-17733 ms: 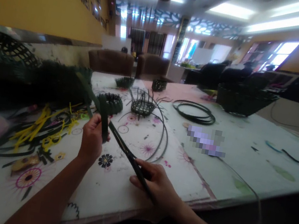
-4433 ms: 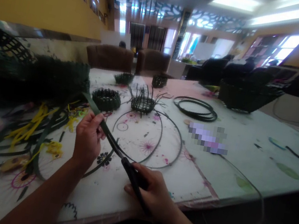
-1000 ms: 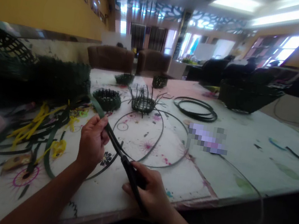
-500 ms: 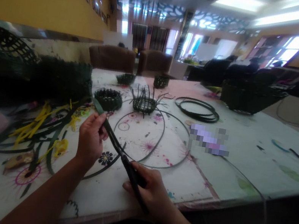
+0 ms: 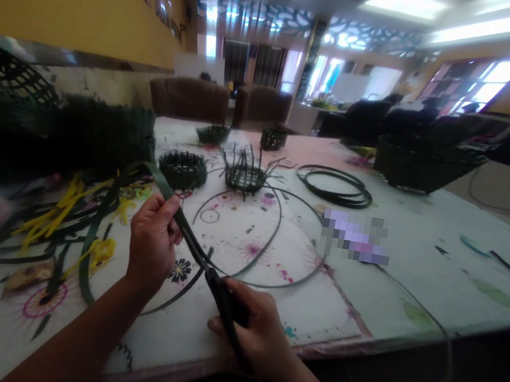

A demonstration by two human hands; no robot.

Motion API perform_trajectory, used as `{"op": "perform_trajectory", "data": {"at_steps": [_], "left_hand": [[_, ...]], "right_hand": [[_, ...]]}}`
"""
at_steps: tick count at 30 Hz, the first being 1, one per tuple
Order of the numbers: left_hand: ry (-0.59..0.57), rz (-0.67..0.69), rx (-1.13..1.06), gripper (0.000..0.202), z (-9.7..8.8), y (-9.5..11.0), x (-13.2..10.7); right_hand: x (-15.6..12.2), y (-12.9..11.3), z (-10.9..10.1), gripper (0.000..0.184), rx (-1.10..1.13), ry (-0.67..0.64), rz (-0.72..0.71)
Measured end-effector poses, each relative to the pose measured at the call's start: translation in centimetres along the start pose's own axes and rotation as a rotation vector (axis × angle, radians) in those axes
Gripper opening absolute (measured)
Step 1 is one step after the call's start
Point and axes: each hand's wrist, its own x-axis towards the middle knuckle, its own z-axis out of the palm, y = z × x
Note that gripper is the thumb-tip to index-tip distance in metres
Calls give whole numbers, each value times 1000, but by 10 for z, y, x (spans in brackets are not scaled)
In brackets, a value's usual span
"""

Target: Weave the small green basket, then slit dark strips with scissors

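My left hand (image 5: pixel 152 245) is closed in a pinch on a flat dark green strip (image 5: pixel 155 177) that runs up and left from its fingers. My right hand (image 5: pixel 258 331) grips black scissors (image 5: pixel 218 290), whose blades point up-left along the strip toward my left hand. Thin cut slivers curve away over the floral tablecloth (image 5: pixel 191 331), forming a loop (image 5: pixel 276 241) in front of the hands.
Small woven basket bases (image 5: pixel 182 168) (image 5: pixel 244 176) stand behind the hands, with two more further back. Yellow and green strips (image 5: pixel 67 217) lie tangled at left beside dark woven mats (image 5: pixel 49 128). A black coil (image 5: pixel 335 185) and a large dark basket (image 5: pixel 419 167) sit right.
My left hand has shifted slightly along the strip and the scissors have advanced up it. The thin cut loop on the cloth has grown since the earliest frames.
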Motion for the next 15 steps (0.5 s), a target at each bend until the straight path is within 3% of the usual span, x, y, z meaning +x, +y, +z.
{"op": "perform_trajectory", "data": {"at_steps": [15], "left_hand": [[-13, -16, 13, 26, -10, -1, 16]], "right_hand": [[3, -5, -1, 25, 39, -52, -8]]}}
